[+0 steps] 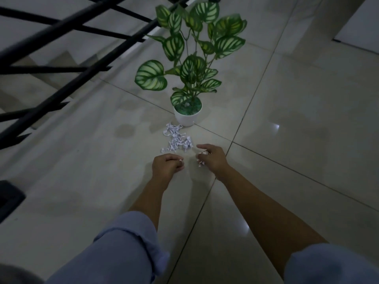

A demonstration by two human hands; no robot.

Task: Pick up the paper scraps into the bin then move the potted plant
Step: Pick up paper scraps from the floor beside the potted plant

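A heap of white paper scraps (pixel 176 138) lies on the pale tiled floor, just in front of a potted plant (pixel 188 114) in a white pot with broad green-and-cream leaves. My left hand (pixel 166 165) hovers just short of the heap, fingers curled around a few white scraps. To its right, my right hand (pixel 212 157) is also curled, with several scraps showing between its fingers. No bin is identifiable in view.
A black metal stair railing (pixel 61 64) runs across the upper left, with steps going down behind it. A dark object (pixel 9 198) sits at the left edge. A wall corner and doorway (pixel 348 27) stand at the upper right.
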